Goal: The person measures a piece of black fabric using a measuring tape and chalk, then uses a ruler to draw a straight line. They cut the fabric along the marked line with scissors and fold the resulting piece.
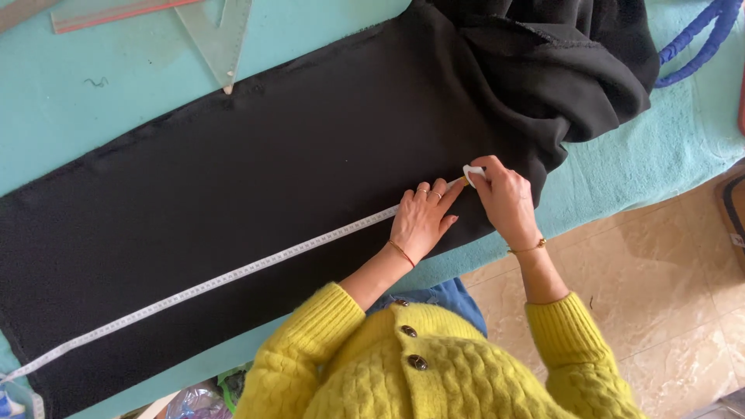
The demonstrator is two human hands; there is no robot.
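Turquoise cloth covers the worktable (70,116), and beige floor tiles (667,295) show beside it, at the lower right of the head view. Nearest the camera are the person's yellow knitted sleeves (310,341) and buttoned cardigan front. Just beyond them the left hand (421,219) lies flat, fingers together, pressing a white measuring tape (233,273) down onto a long piece of black fabric (256,178). The right hand (503,195) sits just beside it, its fingertips pinched on a small white piece of chalk (472,174) that touches the fabric at the end of the tape. From there the tape runs straight along the fabric toward the lower left edge of the view. The fabric lies spread flat across the table, and its far end is bunched in a heap at the upper right. Farther off, clear plastic rulers (217,39) rest on the table at the top, and a blue cord (702,39) loops at the upper right corner.
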